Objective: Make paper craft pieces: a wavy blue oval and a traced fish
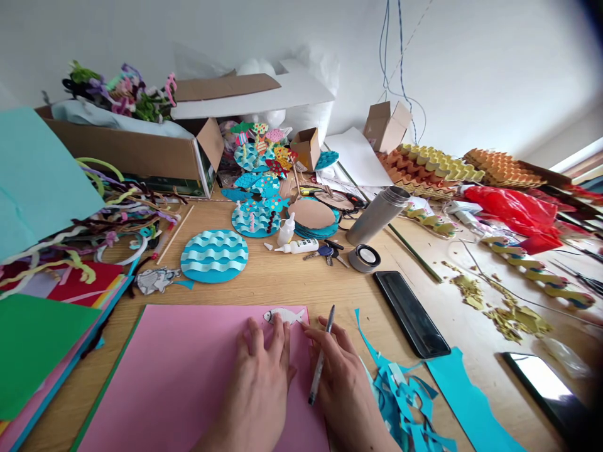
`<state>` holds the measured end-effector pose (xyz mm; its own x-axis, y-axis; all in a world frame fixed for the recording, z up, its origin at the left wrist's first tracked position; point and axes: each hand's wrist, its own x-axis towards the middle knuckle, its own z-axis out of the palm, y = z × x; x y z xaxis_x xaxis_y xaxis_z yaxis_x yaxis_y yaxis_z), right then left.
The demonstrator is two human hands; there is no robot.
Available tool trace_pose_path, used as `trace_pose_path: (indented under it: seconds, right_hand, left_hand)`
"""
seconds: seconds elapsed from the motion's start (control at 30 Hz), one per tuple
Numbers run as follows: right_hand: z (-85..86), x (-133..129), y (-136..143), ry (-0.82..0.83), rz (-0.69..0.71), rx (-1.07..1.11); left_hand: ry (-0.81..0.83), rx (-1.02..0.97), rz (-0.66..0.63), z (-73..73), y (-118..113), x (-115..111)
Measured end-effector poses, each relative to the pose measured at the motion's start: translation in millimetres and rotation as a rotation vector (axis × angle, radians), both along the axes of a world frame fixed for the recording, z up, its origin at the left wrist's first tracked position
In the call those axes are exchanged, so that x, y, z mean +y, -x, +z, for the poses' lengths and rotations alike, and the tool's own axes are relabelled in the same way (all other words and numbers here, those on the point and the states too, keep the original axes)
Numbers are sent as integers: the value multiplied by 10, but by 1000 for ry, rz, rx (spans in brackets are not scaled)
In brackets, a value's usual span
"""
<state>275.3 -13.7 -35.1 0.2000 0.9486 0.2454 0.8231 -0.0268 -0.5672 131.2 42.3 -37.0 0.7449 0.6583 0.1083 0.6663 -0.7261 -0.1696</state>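
Observation:
A large sheet of pink paper (179, 370) lies on the wooden table in front of me, with a green edge showing beneath it. Near its upper right corner rests a small white paper fish cutout (283, 315) with a dark-lined head. My left hand (261, 370) lies on the pink sheet, fingers spread, its fingertips on the fish's lower edge. In my right hand (336, 370) a pen (322, 355) is held between the fingers, its clear barrel slanting up. The right index fingertip is by the fish's tail, at the sheet's right edge.
Blue paper scraps (405, 402) and a black phone (412, 314) lie right of the sheet. Beyond it are a wavy blue paper disc (214, 256), glue bottles (301, 245), keys (326, 251) and a metal flask (378, 215). Coloured paper (42, 351) is stacked at left.

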Motion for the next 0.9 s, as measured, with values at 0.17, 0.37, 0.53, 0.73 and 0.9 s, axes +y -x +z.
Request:
trace_pose_path:
  seconds: [0.17,0.37,0.53,0.73,0.9]
  right_hand:
    - [-5,-5,-4,-2,10,-6]
    - [-14,-1,-15,17,8,14]
    - [4,1,-7,3,-10,54]
    - [40,-14,14,-165,-217,107]
    - [17,-7,-8,-105,-99,59]
  left_hand:
    - [-1,-8,-5,-21,6,-9]
    - [-1,-11,1,-18,11,-8]
    - [-12,0,24,-2,-10,-24]
    - [-12,-28,35,15,-21,-13]
    - [-39,-35,26,-42,-10,-28]
